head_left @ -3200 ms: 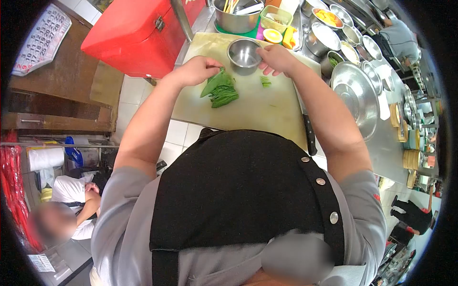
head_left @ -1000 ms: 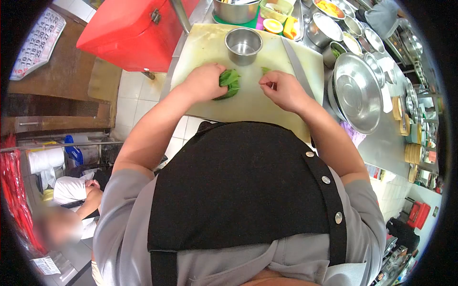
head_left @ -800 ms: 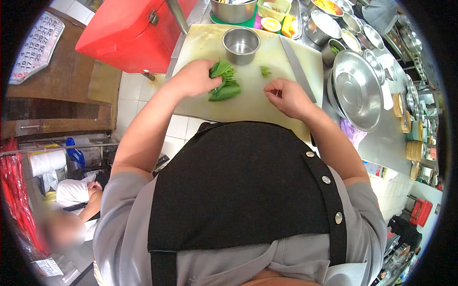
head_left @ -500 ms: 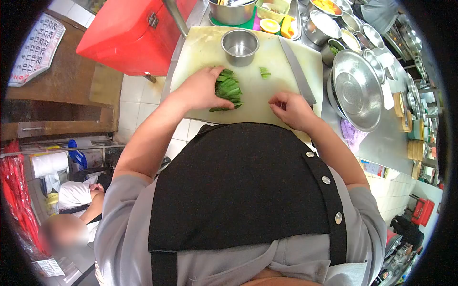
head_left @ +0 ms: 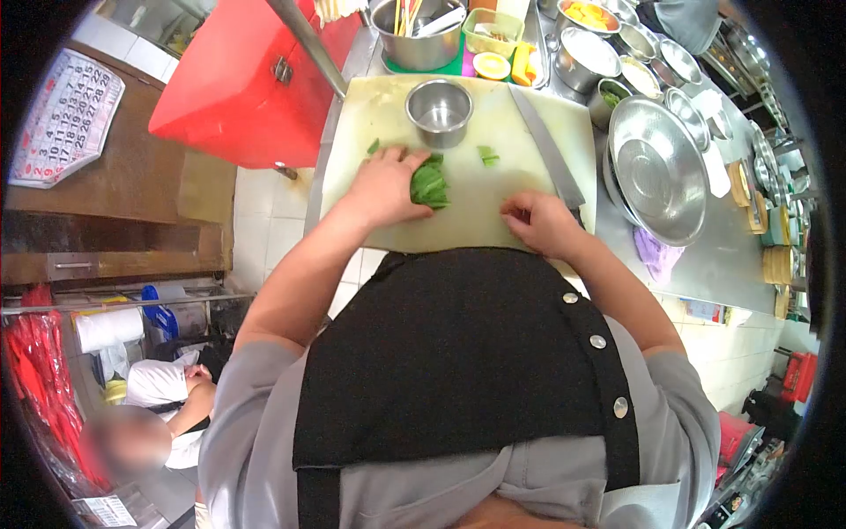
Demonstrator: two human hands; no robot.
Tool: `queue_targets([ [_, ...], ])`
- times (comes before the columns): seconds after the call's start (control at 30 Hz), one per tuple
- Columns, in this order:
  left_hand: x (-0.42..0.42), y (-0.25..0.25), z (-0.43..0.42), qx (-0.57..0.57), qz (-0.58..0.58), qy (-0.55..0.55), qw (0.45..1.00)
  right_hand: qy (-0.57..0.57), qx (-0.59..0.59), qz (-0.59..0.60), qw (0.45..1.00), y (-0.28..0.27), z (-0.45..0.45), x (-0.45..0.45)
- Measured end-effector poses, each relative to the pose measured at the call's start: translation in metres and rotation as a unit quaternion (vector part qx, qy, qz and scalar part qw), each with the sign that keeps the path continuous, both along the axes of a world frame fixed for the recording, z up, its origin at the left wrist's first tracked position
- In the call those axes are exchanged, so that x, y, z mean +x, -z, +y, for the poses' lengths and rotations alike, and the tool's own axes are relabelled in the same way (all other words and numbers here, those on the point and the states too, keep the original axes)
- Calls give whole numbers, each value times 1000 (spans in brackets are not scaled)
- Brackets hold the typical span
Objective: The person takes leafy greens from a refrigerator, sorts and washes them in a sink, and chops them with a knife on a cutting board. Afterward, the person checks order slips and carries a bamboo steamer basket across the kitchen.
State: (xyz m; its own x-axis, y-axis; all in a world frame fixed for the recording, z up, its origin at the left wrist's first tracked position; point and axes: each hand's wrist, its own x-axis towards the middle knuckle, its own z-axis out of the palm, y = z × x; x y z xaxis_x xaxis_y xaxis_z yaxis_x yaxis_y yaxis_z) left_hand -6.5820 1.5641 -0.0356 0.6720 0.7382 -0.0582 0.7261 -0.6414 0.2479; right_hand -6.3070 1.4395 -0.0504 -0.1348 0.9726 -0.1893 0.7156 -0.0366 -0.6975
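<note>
My left hand (head_left: 388, 187) rests on the white cutting board (head_left: 480, 212), its fingers and thumb cupped round a small pile of cut green leaves (head_left: 429, 185). The palm and fingers hide part of the pile. One leaf scrap (head_left: 374, 145) lies just past the fingertips. Near the board's front right, my right hand (head_left: 542, 220) is curled closed, and nothing shows in it. Beyond it, a large knife (head_left: 546, 145) lies along the board's right side. Between the hands and farther off are a few small green pieces (head_left: 488, 156). A steel cup (head_left: 439, 115) stands at the board's far side.
A steel colander (head_left: 659, 167) sits right of the board, with a purple cloth (head_left: 656, 256) below it. Pots and bowls of ingredients crowd the far right. A red cooler box (head_left: 247, 88) stands left beside a metal post (head_left: 308, 44). Another person (head_left: 167, 388) is at lower left.
My left hand has shifted left over the leaves, and a leaf scrap now shows beyond its fingertips. My right hand stays curled in about the same place. The view has tilted slightly.
</note>
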Motion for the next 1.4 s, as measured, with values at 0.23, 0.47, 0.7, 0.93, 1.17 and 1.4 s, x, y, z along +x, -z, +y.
queue_targets([
  [0.23,-1,4,4,-48,-62,-7,997,6,10,6,1000,4,1,2],
  [0.47,-10,-35,24,-274,-270,-130,914,13,17,34,999,14,-1,4],
  [0.7,24,-82,69,-153,-212,-33,965,-4,51,13,999,20,2,8],
  [0.93,61,-76,102,-35,-33,76,996,10,38,8,999,19,-1,8],
  [1.17,86,-87,95,-20,98,123,987,12,44,7,999,14,-1,6],
  [1.4,80,-77,107,-16,96,140,985,-2,67,9,998,15,0,7],
])
